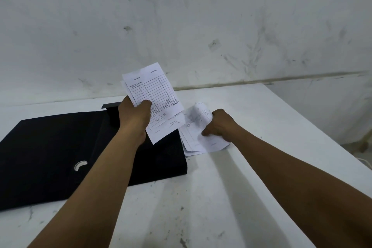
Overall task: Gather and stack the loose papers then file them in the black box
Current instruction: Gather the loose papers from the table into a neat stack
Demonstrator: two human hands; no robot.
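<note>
My left hand (134,116) grips a small stack of white printed forms (156,94) and holds it up above the far edge of the black box (60,147). The black box lies flat on the left of the white table, with a metal finger ring (80,165) on its face. My right hand (219,125) presses down and pinches a loose pile of papers (198,139) that lies on the table just right of the box. Those sheets are curled and fanned unevenly.
The white table (221,197) is stained and ends at a right edge (322,137), with floor beyond it. A marked white wall (181,26) rises directly behind the table. A dark flap of the box (111,106) sticks up behind my left hand.
</note>
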